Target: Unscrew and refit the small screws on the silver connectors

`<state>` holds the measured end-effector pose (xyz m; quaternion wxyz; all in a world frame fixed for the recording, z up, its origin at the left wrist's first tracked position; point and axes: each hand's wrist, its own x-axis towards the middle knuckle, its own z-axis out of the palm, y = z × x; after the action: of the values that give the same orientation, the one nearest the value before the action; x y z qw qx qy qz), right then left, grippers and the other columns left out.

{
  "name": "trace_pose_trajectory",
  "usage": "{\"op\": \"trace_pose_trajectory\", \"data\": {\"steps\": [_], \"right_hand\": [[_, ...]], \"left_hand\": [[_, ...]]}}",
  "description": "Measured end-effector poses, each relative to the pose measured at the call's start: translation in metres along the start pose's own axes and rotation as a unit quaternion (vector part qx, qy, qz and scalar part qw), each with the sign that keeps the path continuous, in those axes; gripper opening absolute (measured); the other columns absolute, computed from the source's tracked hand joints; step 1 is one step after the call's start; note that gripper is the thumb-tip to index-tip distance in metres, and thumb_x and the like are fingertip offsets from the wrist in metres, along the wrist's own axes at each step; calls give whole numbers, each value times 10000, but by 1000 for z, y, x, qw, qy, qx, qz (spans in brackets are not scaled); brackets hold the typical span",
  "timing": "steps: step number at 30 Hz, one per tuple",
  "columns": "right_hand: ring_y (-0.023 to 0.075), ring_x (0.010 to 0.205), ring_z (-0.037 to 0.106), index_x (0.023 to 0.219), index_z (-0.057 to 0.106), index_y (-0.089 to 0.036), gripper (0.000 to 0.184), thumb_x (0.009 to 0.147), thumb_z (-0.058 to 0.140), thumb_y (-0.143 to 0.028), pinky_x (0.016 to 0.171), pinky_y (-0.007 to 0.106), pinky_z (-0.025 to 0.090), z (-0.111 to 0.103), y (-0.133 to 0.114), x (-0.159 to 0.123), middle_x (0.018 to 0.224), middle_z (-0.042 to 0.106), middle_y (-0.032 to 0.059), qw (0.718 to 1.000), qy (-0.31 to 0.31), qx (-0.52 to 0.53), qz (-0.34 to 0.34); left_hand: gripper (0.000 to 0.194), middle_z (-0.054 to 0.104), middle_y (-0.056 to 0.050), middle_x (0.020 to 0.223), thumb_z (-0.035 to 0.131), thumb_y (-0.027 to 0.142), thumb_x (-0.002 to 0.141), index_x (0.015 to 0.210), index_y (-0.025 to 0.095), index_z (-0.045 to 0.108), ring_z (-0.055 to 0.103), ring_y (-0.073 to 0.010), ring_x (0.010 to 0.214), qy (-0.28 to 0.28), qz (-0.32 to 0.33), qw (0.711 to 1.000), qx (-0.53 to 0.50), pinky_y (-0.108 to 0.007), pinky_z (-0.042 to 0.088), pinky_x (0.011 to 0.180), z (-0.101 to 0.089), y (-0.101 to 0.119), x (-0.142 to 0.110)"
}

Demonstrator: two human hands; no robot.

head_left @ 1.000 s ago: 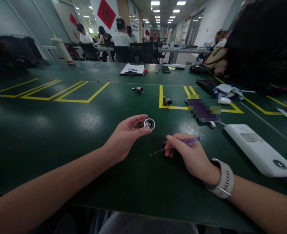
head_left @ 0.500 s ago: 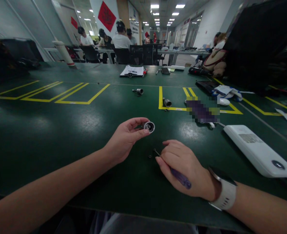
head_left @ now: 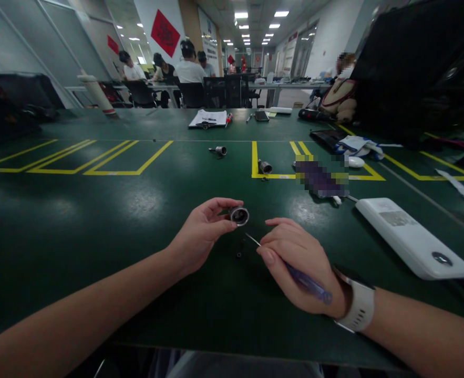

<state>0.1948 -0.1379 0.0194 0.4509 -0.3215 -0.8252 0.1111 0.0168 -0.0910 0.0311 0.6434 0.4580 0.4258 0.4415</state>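
My left hand (head_left: 204, 231) grips a hollow, round metal part (head_left: 239, 216) between thumb and fingers. Its open end faces me, and some inner detail shows dimly. In my right hand (head_left: 295, 257) is a screwdriver (head_left: 308, 283) with a see-through purple handle. Its thin shaft points up and left, the tip just below and right of the metal part, apart from it. On the table under the tip lies a small dark ring-like piece (head_left: 238, 255), perhaps a nut. A faint dark speck near it is too blurred to name.
Farther off on the green table (head_left: 98, 220) lie two similar metal parts, one left (head_left: 218, 151) and one inside yellow tape (head_left: 265, 167). A blurred-out phone (head_left: 320, 178) is cabled toward a white power bank (head_left: 413, 236) at right. A clipboard (head_left: 210, 118) lies at the back.
The screwdriver tip has risen from near the table toward the metal part, and its handle has swung right. My left hand has lowered the part slightly and tilted it. The view has shifted a little.
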Motion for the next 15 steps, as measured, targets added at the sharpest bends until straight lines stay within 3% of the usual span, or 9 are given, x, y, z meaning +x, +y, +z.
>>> {"op": "trace_pose_trajectory", "data": {"steps": [2, 4, 6, 9, 15], "right_hand": [[143, 604, 588, 678, 610, -183, 267, 881, 439, -209, 765, 360, 499, 0, 2, 2, 620, 625, 16, 992, 1, 61, 109], [138, 581, 587, 640, 612, -178, 325, 896, 442, -285, 632, 300, 498, 1, 5, 4, 594, 619, 12, 965, -10, 126, 229], [139, 592, 598, 652, 624, -171, 335, 890, 461, -342, 564, 269, 481, 1, 10, 6, 612, 637, 19, 933, -22, 184, 308], [138, 598, 603, 675, 633, -167, 326, 876, 486, -376, 568, 266, 482, 3, 15, 6, 620, 647, 20, 914, -8, 217, 342], [139, 573, 585, 639, 628, -169, 346, 869, 493, -390, 537, 266, 461, 3, 14, 6, 594, 637, 21, 920, -7, 183, 345]], "left_hand": [[326, 673, -57, 986, 680, 55, 610, 917, 154, 633, 607, -191, 970, 9, 4, 1000, 7, -334, 431, 903, 0, 0, 1], [323, 670, -55, 986, 688, 63, 610, 914, 156, 629, 607, -190, 962, 18, 5, 1000, 15, -336, 434, 899, 0, 0, 2], [317, 670, -54, 969, 697, 75, 615, 913, 157, 625, 610, -189, 943, 22, 4, 1000, 19, -342, 438, 893, -1, 1, 2], [303, 673, -49, 940, 706, 87, 615, 898, 158, 623, 618, -189, 919, 20, 1, 1000, 16, -343, 444, 881, -1, 2, 2], [311, 684, -46, 908, 730, 102, 603, 893, 156, 630, 631, -178, 875, 17, -3, 1000, 16, -332, 458, 854, -1, 2, 1]]}}
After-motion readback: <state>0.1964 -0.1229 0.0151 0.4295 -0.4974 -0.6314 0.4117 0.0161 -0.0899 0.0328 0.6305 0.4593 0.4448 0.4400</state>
